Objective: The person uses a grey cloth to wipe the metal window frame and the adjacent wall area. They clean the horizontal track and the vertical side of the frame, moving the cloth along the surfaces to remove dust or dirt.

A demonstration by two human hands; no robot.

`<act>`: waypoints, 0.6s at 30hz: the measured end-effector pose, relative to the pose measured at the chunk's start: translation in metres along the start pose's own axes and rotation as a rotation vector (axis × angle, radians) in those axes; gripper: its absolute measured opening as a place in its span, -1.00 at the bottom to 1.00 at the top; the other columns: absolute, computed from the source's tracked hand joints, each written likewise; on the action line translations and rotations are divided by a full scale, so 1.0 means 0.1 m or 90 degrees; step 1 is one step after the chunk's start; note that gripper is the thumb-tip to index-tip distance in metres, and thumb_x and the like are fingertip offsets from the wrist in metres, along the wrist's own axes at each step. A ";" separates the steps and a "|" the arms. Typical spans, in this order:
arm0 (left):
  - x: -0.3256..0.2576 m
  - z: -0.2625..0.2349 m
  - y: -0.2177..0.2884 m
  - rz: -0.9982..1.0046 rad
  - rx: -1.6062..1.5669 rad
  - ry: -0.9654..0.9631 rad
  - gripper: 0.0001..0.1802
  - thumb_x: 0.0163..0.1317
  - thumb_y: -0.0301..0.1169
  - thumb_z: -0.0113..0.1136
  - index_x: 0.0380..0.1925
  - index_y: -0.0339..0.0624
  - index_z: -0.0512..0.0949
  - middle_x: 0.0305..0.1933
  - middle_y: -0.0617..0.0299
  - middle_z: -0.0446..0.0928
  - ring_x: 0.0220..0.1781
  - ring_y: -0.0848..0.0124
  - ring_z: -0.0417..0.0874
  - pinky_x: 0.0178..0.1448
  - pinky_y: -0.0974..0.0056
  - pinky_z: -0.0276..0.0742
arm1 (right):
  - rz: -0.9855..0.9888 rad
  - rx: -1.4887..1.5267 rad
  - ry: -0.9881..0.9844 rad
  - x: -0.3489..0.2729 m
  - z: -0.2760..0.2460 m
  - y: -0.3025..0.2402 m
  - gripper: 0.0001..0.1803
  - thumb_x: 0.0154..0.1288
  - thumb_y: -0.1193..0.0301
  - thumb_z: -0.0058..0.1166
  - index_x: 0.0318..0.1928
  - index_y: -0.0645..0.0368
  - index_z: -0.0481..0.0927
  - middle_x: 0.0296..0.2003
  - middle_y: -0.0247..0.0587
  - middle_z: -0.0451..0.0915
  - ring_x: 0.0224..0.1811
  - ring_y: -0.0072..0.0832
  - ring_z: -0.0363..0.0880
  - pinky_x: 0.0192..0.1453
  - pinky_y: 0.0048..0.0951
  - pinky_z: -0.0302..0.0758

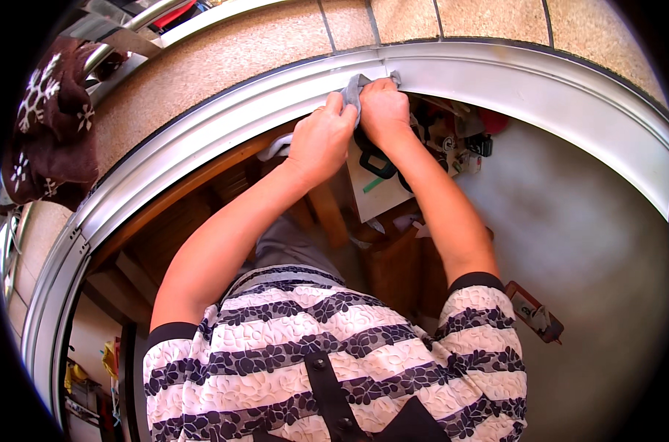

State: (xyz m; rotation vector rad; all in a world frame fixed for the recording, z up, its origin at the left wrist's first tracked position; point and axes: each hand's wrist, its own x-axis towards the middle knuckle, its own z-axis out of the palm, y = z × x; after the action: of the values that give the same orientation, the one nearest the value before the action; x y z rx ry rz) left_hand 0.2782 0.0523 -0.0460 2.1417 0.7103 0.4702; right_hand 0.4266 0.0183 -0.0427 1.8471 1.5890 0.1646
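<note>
I am pressing a small grey cloth [355, 90] against the silver metal rail [496, 74] that is running along the edge of the speckled stone ledge [275, 44], and both of my hands are meeting on it. My right hand [383, 110] is sitting on top, its fingers [382, 87] curled and pressed together over the bunched fabric so the cloth is staying flat against the ridged metal. My left hand [321, 140] is coming in beside it, touching it, with its fingers [336, 103] closed and pinching the near edge of the same cloth; a corner is poking out above my knuckles. I am leaning over with both forearms stretched forward, because the rail is lying at the far reach of my arms.

The rail is looking smooth and glossy, with long parallel grooves that are bending only because of the lens. The ledge beyond it is matte, sandy and granular, cut by dark joints. The cloth is soft, thin and crumpled. Off to my left a brown towel with white snowflakes [50, 125] is hanging limp over a shiny round bar [131, 26]. Below my arms a wooden piece of furniture [201, 199] and a grey smooth floor [585, 243] are showing, with small cluttered objects too blurred for me to name
</note>
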 end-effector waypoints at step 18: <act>-2.37 -1.25 -0.39 -0.363 0.074 0.227 -0.40 -0.14 -0.74 -0.06 0.03 -0.23 0.48 -0.11 0.01 0.41 -0.07 0.10 0.54 0.03 0.20 0.47 | -0.252 0.370 0.372 -0.22 -1.24 -2.34 -0.67 -0.09 0.41 -0.01 -0.44 0.53 0.59 -0.40 0.37 0.48 -0.52 -0.26 0.47 -0.66 -0.44 0.38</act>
State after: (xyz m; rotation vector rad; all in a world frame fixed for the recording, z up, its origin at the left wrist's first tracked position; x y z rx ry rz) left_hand 0.0143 -0.0046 -0.0226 1.8553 1.5233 0.5078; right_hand 0.1652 0.0526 -0.0738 1.9475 2.5956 0.0670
